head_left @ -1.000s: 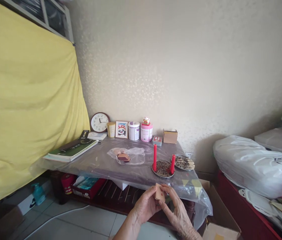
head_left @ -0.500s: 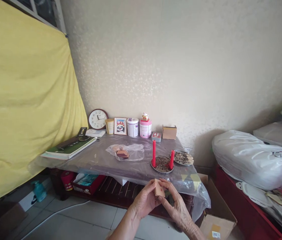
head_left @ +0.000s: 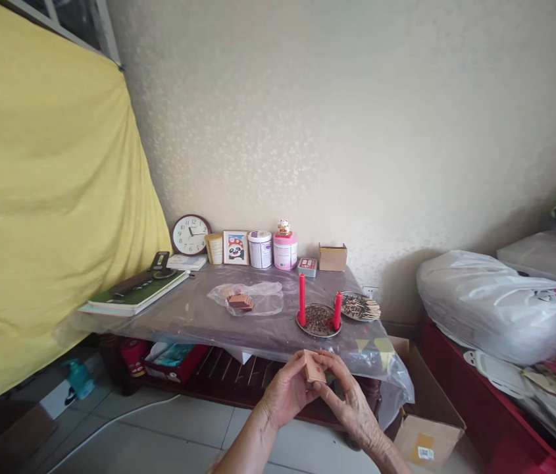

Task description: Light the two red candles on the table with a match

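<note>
Both of my hands hold a small tan matchbox (head_left: 315, 367) with a red mark, in front of the table's near edge. My left hand (head_left: 285, 392) grips its left side. With thumb and fingers, my right hand (head_left: 347, 398) pinches the other side. Past the hands, two red candles (head_left: 302, 299) of unequal height stand upright on a round metal plate (head_left: 318, 332) strewn with dark bits. Behind it to the right, another plate (head_left: 355, 317) carries many matchsticks, several with blackened ends. A stack of similar small boxes (head_left: 241, 302) lies on a clear plastic bag (head_left: 270, 304).
Plastic sheeting covers the low table (head_left: 183, 329). Along the wall stand a clock (head_left: 191, 235), a panda picture (head_left: 235, 247), tubs (head_left: 260, 251) and a small carton (head_left: 332, 257). Books (head_left: 139, 289) lie at left. An open cardboard box (head_left: 428, 438) sits on the floor at right.
The view has shifted slightly. Both hands keep their hold on the matchbox, which is tilted a little differently.
</note>
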`<state>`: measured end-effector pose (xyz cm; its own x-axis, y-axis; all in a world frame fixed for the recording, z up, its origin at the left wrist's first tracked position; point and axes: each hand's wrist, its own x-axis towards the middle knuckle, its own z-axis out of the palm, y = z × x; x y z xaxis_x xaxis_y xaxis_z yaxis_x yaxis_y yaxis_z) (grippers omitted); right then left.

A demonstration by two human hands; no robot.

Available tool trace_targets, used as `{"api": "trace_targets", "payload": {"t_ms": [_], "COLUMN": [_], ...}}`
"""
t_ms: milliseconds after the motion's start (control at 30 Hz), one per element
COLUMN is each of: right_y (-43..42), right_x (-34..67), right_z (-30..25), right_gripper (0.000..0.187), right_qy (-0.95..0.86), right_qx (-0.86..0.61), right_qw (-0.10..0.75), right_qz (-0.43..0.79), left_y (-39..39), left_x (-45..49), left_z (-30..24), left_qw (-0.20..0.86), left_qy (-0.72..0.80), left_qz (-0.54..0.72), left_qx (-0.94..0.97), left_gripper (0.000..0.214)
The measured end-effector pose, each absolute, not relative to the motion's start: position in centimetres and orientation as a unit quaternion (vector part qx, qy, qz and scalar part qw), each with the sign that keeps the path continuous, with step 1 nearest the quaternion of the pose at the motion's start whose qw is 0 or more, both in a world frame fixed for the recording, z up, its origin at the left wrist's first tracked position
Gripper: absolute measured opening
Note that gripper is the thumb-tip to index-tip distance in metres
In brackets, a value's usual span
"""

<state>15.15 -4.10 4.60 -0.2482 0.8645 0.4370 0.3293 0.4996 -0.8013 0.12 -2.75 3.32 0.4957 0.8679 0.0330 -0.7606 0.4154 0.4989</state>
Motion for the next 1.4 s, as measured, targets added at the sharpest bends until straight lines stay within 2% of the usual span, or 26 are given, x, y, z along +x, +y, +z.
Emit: {"api": "trace_targets", "payload": {"t_ms": [633,1400], "right_y": [-4.28,-4.36], "right_x": [14.89,14.92], "right_z": [4.47,4.39], "right_gripper": [0.038,0.038], "right_qy": [-0.666,-0.653], "right_qx": [-0.379,-0.38], "right_qw": [0.483,0.493], "right_qz": [0.423,0.431], "left_y": [-2.75,-2.9], "left_x": [0.12,0.38], "left_z": [3.08,3.26], "left_qw": [0.806,0.801], "left_qy": [0.117,0.119], "left_qz": [0.496,0.5], "left_qx": [0.301,0.307], "left_gripper": [0.021,0.023]}}
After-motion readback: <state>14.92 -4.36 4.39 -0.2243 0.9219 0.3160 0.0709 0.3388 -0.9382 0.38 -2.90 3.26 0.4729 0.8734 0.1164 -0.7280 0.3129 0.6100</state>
